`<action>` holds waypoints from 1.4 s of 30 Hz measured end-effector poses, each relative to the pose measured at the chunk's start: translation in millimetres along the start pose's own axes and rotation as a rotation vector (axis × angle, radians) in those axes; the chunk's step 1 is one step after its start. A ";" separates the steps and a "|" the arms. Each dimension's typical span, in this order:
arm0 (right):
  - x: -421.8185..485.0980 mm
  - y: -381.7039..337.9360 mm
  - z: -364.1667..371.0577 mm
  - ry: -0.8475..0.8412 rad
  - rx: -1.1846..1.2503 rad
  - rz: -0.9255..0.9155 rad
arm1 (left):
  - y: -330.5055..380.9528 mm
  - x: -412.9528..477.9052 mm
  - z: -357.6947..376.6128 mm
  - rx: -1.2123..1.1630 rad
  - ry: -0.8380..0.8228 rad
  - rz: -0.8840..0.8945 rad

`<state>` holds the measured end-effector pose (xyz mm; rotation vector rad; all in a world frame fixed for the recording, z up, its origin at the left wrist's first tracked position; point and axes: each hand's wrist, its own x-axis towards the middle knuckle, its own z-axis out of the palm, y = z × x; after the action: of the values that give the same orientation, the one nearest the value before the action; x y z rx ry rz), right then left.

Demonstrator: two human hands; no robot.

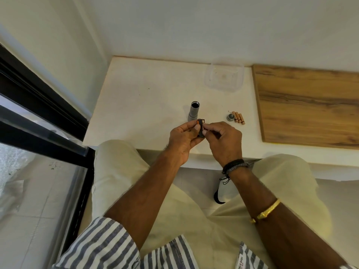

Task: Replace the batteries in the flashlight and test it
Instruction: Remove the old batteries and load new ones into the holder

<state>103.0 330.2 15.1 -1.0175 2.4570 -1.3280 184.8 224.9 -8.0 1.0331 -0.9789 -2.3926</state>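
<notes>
Nearby, the grey flashlight tube (193,111) stood upright on its wide end on the white table (136,105), open end up, just beyond the hands. Its round cap (230,117) touched three copper-coloured batteries (239,117) lying side by side to the right. A clear plastic tub (223,77) sat farther back by the wall, a wood-grain board (308,105) at the right. The left hand (183,138) gripped a black holder (201,128) with an orange battery in it; the right hand (223,139) pinched the holder's other side.
</notes>
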 end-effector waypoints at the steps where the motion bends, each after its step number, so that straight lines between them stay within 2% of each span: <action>1: 0.6 0.3 0.0 -0.001 0.015 0.025 | 0.6 0.2 -0.1 0.009 0.004 -0.008; 4: 4.0 3.4 -0.8 -0.066 0.058 0.099 | 4.2 1.3 1.3 0.075 0.006 -0.024; 6: 6.8 5.5 -1.6 -0.100 0.030 0.082 | 5.7 1.6 3.0 0.113 -0.013 -0.032; 11: 9.2 9.0 -2.9 -0.067 0.054 0.088 | 7.6 0.9 6.3 0.114 -0.030 -0.017; 17: 10.8 11.1 -2.5 0.001 0.180 0.176 | 9.1 8.4 2.7 0.176 0.220 0.221; 21: 12.4 13.2 -3.0 0.028 0.233 0.231 | 10.0 19.4 1.0 0.456 0.401 0.403; 24: 12.3 12.5 -3.3 0.042 0.252 0.233 | 12.8 27.1 -0.2 0.710 0.343 0.524; 29: 12.5 14.2 -3.4 0.063 0.300 0.254 | 17.2 41.5 -4.8 0.975 0.284 0.641; 36: 14.2 15.9 -2.3 0.099 0.373 0.299 | 16.7 46.3 -7.0 0.989 0.237 0.696; 42: 12.8 15.0 -4.2 0.064 0.515 0.344 | 14.4 30.9 -2.2 0.977 0.276 0.812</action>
<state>84.2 330.4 7.9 -0.4157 2.0271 -1.7429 166.5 196.7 -14.0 0.9092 -2.0180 -1.0458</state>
